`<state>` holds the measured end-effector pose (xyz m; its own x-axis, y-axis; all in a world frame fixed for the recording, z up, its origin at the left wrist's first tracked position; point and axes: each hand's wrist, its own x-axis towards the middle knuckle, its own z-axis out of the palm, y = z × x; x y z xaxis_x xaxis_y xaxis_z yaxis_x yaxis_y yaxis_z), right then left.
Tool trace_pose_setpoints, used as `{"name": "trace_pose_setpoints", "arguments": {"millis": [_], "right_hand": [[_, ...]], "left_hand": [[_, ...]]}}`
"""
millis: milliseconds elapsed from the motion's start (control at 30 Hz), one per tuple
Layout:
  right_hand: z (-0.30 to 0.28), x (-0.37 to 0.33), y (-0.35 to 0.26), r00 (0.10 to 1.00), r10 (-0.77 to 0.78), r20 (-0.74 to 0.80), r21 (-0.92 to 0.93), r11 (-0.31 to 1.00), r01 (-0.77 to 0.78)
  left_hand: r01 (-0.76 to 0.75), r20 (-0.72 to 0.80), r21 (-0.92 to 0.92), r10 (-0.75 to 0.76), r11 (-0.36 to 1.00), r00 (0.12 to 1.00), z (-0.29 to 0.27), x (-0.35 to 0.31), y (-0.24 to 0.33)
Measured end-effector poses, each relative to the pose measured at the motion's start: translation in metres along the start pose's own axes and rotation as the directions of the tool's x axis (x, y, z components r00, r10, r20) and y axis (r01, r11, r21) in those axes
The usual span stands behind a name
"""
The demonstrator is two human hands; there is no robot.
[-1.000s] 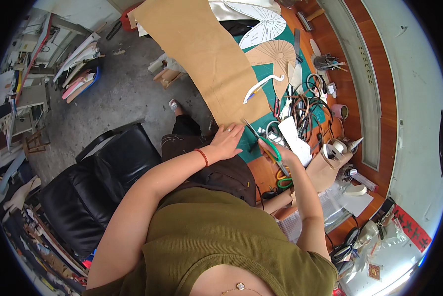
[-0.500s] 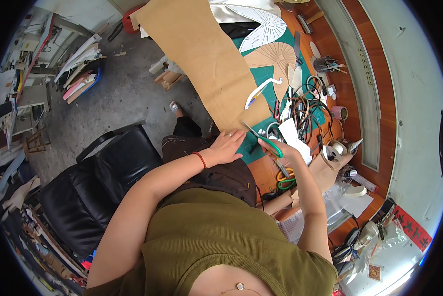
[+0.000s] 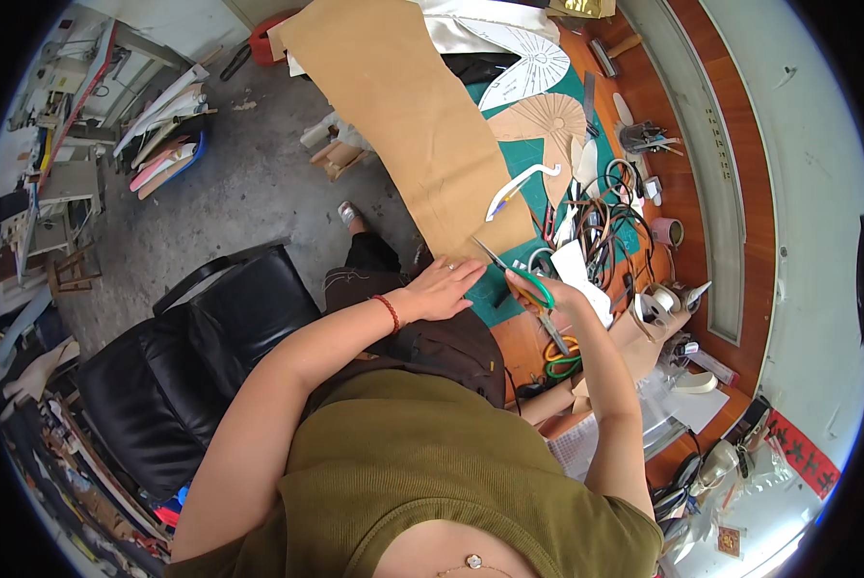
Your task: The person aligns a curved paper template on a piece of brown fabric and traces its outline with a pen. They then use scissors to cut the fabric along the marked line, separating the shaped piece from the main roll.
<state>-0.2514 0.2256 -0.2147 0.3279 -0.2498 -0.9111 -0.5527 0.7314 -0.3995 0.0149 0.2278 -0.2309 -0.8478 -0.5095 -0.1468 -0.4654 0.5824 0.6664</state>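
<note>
A long brown sheet (image 3: 408, 106), like kraft paper, stretches from the far left of the table down to my hands. My left hand (image 3: 446, 289) lies flat at its near edge, fingers stretched out and holding nothing. My right hand (image 3: 553, 292) grips a pair of scissors (image 3: 538, 287) with green handles. Their blades point away and to the left, with the tip over the near right part of the sheet; I cannot tell whether they touch it. On the sheet's right side lie a white curved ruler (image 3: 511, 185) and a pen (image 3: 507, 200).
Under the sheet is a green cutting mat (image 3: 519, 159). Right of it lie a fan-lined brown pattern (image 3: 552, 116), a white pattern (image 3: 533, 72), tangled cords (image 3: 605, 226) and a pen holder (image 3: 642, 138). More scissors (image 3: 562, 358) rest nearer me. A black chair (image 3: 196, 356) stands at left.
The whole view has shifted slightly, moving the scene a little right and down. My hands, the scissors and the sheet keep nearly the same places relative to each other.
</note>
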Motion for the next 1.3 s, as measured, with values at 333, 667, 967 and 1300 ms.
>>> {"name": "trace_pose_setpoints", "arguments": {"millis": [333, 667, 967, 1300], "right_hand": [[-0.006, 0.002, -0.002, 0.996, -0.034, 0.084, 0.054, 0.998, 0.029], [0.011, 0.010, -0.014, 0.997, -0.074, 0.015, 0.097, 0.993, 0.072], [0.030, 0.013, -0.015, 0.992, -0.126, -0.018, 0.235, 0.964, 0.127], [0.032, 0.026, -0.025, 0.992, -0.119, -0.037, 0.255, 0.959, 0.125]], "left_hand": [[-0.078, 0.063, -0.045, 0.080, 0.996, 0.995, -0.006, -0.003, 0.000], [-0.175, 0.038, -0.020, 0.176, 0.984, 0.984, -0.012, -0.008, -0.007], [-0.158, -0.024, -0.100, 0.156, 0.982, 0.987, -0.011, -0.011, -0.008], [-0.181, -0.042, -0.132, 0.177, 0.975, 0.983, -0.016, -0.013, -0.003]]}}
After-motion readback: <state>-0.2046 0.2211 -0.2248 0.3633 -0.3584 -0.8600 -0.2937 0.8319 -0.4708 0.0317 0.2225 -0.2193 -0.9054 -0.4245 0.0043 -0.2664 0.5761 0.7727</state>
